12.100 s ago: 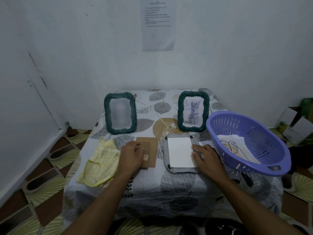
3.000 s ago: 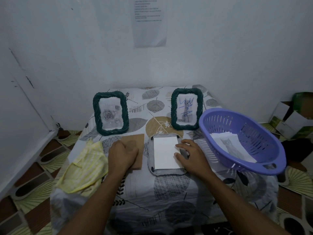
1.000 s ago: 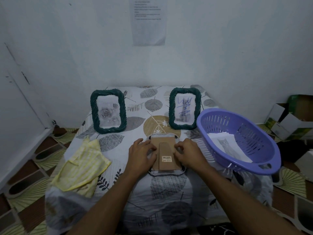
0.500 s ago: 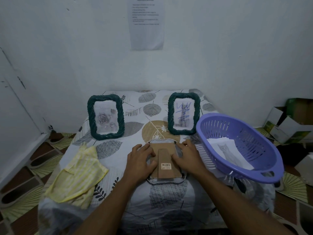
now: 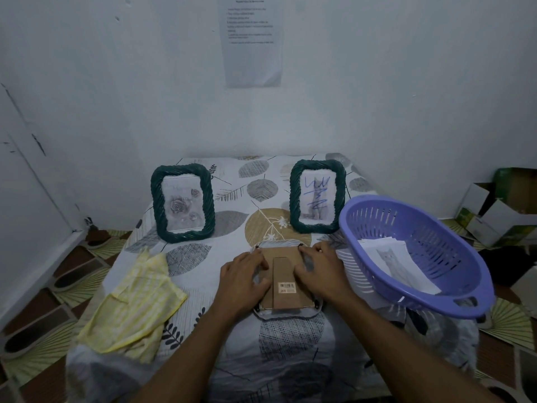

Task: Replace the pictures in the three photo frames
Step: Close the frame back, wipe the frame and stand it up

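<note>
A face-down frame [image 5: 286,269] is laid on the table [image 5: 290,344]. Behind it are stood the left frame [image 5: 183,203] and the right frame [image 5: 317,196]. A cloth [image 5: 133,303] is spread to its left, a basket [image 5: 453,257] with papers [image 5: 398,266] to its right.

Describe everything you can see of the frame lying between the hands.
The frame lies face down, flat on the tablecloth. Its brown cardboard back shows, with a stand strip down the middle bearing a barcode sticker. A grey rim and small dark tabs edge it. The left hand and right hand rest on its two sides.
</note>
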